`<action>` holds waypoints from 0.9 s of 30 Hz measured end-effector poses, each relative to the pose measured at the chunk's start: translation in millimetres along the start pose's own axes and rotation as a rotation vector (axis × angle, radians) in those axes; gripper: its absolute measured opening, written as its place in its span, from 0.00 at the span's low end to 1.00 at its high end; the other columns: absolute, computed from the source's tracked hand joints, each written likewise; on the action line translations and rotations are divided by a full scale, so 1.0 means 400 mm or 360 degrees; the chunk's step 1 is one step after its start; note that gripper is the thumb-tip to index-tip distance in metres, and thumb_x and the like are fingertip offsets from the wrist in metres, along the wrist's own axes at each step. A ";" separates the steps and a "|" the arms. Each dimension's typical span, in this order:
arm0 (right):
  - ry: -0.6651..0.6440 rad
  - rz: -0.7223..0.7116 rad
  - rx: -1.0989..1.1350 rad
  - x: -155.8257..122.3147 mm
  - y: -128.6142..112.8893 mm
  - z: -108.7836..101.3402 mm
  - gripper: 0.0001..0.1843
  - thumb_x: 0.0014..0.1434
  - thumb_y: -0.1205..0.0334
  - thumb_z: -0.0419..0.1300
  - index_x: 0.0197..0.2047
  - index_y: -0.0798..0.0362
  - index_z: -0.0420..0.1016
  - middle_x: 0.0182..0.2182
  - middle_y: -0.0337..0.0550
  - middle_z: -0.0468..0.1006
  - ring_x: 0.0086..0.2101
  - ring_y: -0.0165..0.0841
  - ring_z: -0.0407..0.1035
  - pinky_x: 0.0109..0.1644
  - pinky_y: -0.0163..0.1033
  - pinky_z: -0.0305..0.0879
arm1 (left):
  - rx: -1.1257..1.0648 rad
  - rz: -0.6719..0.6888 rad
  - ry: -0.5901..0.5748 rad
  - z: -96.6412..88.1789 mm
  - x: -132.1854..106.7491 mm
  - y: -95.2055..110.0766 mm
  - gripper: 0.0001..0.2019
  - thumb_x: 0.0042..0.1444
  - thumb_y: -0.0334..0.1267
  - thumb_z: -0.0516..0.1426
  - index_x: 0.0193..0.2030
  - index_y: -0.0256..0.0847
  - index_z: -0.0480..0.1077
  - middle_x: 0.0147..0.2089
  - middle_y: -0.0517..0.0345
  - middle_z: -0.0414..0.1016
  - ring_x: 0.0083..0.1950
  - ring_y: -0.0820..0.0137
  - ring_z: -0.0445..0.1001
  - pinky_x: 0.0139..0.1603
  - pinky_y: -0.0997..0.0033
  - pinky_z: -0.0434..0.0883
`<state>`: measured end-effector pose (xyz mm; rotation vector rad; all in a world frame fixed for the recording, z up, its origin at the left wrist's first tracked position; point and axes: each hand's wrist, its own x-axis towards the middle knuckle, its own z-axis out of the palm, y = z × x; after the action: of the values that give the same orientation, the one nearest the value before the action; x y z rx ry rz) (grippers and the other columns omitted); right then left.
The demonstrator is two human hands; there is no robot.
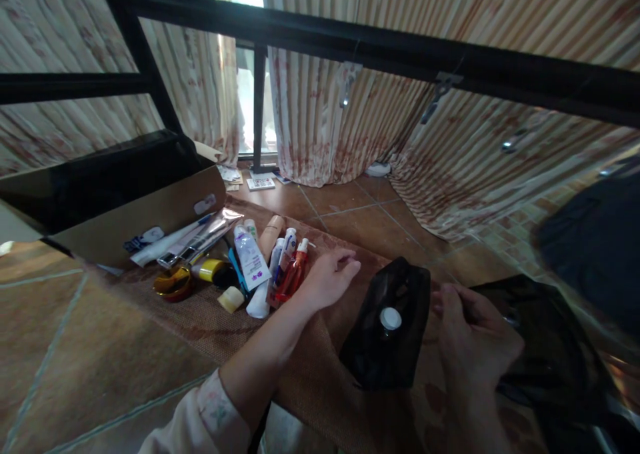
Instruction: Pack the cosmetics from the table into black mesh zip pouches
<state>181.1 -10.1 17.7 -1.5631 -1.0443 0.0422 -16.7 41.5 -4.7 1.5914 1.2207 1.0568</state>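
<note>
A black mesh-like pouch point(367, 347) sits on the brown cloth in front of me, with a round white-capped item point(391, 319) in or on it. My right hand point(475, 337) is at the pouch's right edge, its thumb and fingers closed there. To the left of the pouch, my left hand point(330, 279) hovers with its fingers loosely bent and apart, holding nothing I can see. Close behind its wrist lie a red pump bottle point(293, 274), a white tube with purple print point(251, 257) and several other tubes.
A roll of amber tape point(173, 284), a yellow-and-black item point(214, 271) and clear packets lie farther left. An open cardboard box point(145, 207) stands behind them. A dark metal bar point(350, 34) with hanging clips crosses above. Black plastic point(540, 334) lies at right.
</note>
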 end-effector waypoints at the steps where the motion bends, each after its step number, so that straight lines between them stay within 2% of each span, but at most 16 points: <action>1: -0.0014 0.0008 0.0006 0.000 -0.001 -0.001 0.18 0.53 0.50 0.63 0.33 0.59 0.80 0.27 0.49 0.79 0.26 0.36 0.74 0.31 0.39 0.72 | 0.0064 -0.0009 0.0032 -0.008 0.001 0.000 0.18 0.60 0.42 0.53 0.51 0.34 0.71 0.43 0.49 0.77 0.41 0.66 0.75 0.44 0.65 0.71; 8: -0.0016 0.0003 -0.0060 0.005 0.008 -0.006 0.21 0.52 0.47 0.63 0.33 0.60 0.80 0.26 0.51 0.80 0.26 0.37 0.74 0.31 0.40 0.71 | 0.0566 -0.0164 0.0232 -0.068 0.008 -0.008 0.16 0.58 0.40 0.53 0.50 0.36 0.71 0.44 0.48 0.77 0.44 0.62 0.75 0.46 0.63 0.70; 12: -0.0060 0.0018 0.0021 0.003 0.009 -0.006 0.20 0.52 0.48 0.63 0.33 0.60 0.80 0.25 0.49 0.79 0.24 0.36 0.73 0.30 0.39 0.71 | 0.0978 -0.0221 0.0206 -0.079 -0.001 -0.012 0.18 0.57 0.42 0.55 0.53 0.37 0.69 0.47 0.46 0.76 0.51 0.58 0.72 0.52 0.61 0.68; 15: -0.0080 0.0009 -0.0006 -0.001 0.007 -0.005 0.20 0.52 0.49 0.63 0.33 0.60 0.80 0.25 0.49 0.79 0.24 0.35 0.73 0.30 0.38 0.71 | 0.1197 -0.0216 0.0161 -0.073 -0.010 -0.013 0.19 0.57 0.43 0.55 0.52 0.36 0.68 0.51 0.42 0.73 0.54 0.53 0.70 0.54 0.54 0.66; 19: -0.0089 0.0047 -0.0083 -0.003 0.005 -0.006 0.18 0.53 0.50 0.63 0.33 0.59 0.80 0.26 0.49 0.79 0.25 0.36 0.74 0.31 0.38 0.70 | 0.1250 -0.0278 0.0145 -0.065 -0.013 -0.014 0.19 0.57 0.44 0.55 0.53 0.38 0.68 0.55 0.42 0.70 0.57 0.48 0.66 0.54 0.45 0.65; 22: -0.0109 0.0056 -0.0094 -0.002 0.010 -0.004 0.17 0.53 0.51 0.63 0.33 0.58 0.80 0.26 0.49 0.79 0.26 0.37 0.74 0.32 0.39 0.70 | 0.1225 -0.0323 0.0139 -0.064 -0.012 -0.010 0.17 0.57 0.43 0.55 0.51 0.38 0.67 0.57 0.42 0.68 0.59 0.49 0.64 0.55 0.46 0.65; 27: -0.0071 0.0085 -0.0076 0.002 0.035 0.003 0.18 0.51 0.49 0.63 0.33 0.58 0.81 0.27 0.49 0.80 0.27 0.37 0.74 0.33 0.40 0.70 | 0.1170 -0.0256 0.0115 -0.048 -0.022 0.011 0.19 0.57 0.41 0.55 0.52 0.35 0.66 0.57 0.38 0.67 0.59 0.48 0.64 0.55 0.47 0.65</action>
<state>188.9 -7.1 6.6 -1.6400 -1.0452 0.0897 -35.5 34.6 3.9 1.9478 1.8911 0.5834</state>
